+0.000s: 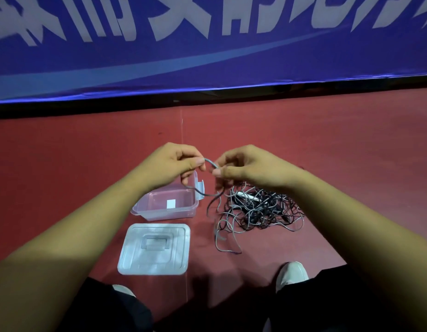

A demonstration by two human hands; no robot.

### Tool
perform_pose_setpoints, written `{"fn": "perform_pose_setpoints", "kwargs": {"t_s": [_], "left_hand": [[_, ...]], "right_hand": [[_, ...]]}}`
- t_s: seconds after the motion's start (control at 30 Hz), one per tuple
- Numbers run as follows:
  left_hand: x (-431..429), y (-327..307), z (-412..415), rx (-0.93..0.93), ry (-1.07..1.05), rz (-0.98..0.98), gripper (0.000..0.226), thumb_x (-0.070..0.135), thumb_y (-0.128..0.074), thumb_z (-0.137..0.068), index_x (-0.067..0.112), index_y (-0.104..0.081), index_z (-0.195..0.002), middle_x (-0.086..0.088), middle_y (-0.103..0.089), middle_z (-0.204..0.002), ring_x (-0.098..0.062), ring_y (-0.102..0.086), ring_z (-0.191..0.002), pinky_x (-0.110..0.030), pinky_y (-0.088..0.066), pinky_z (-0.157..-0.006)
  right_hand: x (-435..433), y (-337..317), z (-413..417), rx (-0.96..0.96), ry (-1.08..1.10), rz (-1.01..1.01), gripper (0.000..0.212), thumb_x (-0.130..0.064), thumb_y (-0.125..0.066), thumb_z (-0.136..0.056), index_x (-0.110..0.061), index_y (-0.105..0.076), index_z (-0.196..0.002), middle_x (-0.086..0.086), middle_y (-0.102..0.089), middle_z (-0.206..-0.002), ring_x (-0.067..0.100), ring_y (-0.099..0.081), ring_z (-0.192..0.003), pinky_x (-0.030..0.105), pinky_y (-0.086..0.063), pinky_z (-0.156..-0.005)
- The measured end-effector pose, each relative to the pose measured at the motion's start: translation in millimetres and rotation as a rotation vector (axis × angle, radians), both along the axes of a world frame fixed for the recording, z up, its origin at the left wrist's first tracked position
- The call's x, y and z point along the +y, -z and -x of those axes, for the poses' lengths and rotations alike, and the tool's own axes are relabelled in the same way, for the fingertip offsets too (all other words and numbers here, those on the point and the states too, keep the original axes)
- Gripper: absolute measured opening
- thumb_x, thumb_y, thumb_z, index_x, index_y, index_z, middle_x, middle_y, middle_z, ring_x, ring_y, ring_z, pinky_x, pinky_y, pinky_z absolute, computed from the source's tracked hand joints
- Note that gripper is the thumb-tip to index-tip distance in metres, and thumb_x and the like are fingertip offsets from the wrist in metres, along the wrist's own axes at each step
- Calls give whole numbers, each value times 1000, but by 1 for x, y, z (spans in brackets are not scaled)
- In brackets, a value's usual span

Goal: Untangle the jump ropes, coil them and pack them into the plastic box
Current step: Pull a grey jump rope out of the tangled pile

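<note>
Left hand (170, 165) and right hand (243, 167): fingers pinched on one grey rope strand (211, 162) arched between them. Tangled jump ropes (258, 210) on red floor (88, 164), right of open plastic box (167, 204); lid (155, 249) lies just before the box.

Dim, even indoor light; banner lettering (188, 17) motion-blurred; wide-angle bowing at edges; forearms shadowed.

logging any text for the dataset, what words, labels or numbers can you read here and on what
blue banner: large white characters, cut off by the top edge and blurred, not readable.
white sticker on the plastic box: no print can be made out.
lid: no text visible.
jump ropes: no text visible.
</note>
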State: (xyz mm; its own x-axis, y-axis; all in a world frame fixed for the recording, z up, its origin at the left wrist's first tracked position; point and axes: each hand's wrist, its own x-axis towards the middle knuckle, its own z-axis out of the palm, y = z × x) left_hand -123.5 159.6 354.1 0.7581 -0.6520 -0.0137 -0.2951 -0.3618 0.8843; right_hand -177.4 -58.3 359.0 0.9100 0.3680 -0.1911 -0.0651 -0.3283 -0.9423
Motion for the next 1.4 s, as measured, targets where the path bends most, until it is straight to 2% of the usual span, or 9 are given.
{"fn": "perform_pose_setpoints", "kwargs": {"t_s": [0.2, 0.4, 0.53, 0.7, 0.77, 0.9, 1.03, 1.27, 1.4], "left_hand": [[7, 35, -5, 52, 190, -353, 42, 56, -55, -91, 17, -67, -83, 4, -63, -72, -9, -56, -67, -26, -48, -71], [19, 52, -21, -60, 85, -365, 19, 14, -48, -103, 24, -61, -93, 8, -69, -93, 7, -58, -82, -21, -40, -78], [9, 28, -22, 62, -84, 70, 20, 0, -40, -103, 11, -56, -96, 1, -66, -67, -11, -67, -73, -22, -50, -79], [8, -23, -17, 247, -256, 638, 14, 9, -41, -102, 14, -42, -88, 3, -41, -47, -12, -38, -39, -25, -41, -50], [10, -20, -10, 234, -188, 534, 11, 13, -50, -98, 12, -45, -88, 2, -41, -47, -12, -35, -37, -22, -33, -44], [0, -4, -1, 221, -100, 303, 13, 15, -60, -94, 10, -50, -89, -1, -49, -50, -14, -40, -40, -19, -32, -40], [-10, 4, 0, 220, -83, 205, 12, 15, -53, -98, 7, -53, -89, -3, -54, -53, -16, -42, -43, -19, -35, -43], [29, 45, -30, 72, 72, -569, 22, 23, -54, -101, 14, -61, -82, -1, -71, -69, -13, -63, -67, -31, -46, -70], [37, 57, -34, 140, -64, -495, 22, 20, -49, -103, 7, -62, -90, -6, -75, -77, -21, -66, -77, -47, -51, -89]], "right_hand": [[-11, -11, -8, -97, 93, -332, 21, -21, -57, -93, -5, -64, -83, 0, -47, -54, 20, -39, -53, 34, -26, -52], [-42, -21, -13, -49, 395, -576, 24, -10, -49, -99, -3, -59, -79, -1, -38, -55, 13, -37, -51, 25, -33, -54], [-62, -16, -19, -113, 523, -271, 26, -13, -48, -102, -6, -60, -80, -2, -45, -56, 16, -44, -53, 25, -42, -53], [-78, -12, -15, 29, 418, 153, 15, -12, -58, -97, 0, -66, -100, 12, -66, -81, 27, -63, -73, 41, -57, -75], [-67, -12, -12, -11, 331, 232, 32, -7, -64, -92, -6, -61, -124, 8, -70, -108, 21, -69, -97, 37, -55, -95], [-19, -5, -5, 9, 127, -74, 49, -8, -65, -91, -9, -51, -138, 5, -66, -126, 8, -63, -113, 19, -49, -97], [7, 1, -1, -4, -10, -35, 19, -14, -60, -96, 1, -64, -107, 14, -69, -77, 12, -66, -68, 25, -53, -65], [-38, -21, -27, -118, 578, -406, 21, -6, -52, -96, -5, -64, -78, -1, -43, -50, 16, -43, -46, 24, -38, -50], [-60, -7, -33, 15, 748, -86, 23, -13, -54, -97, -3, -68, -82, 5, -53, -60, 18, -52, -50, 29, -49, -53]]}}
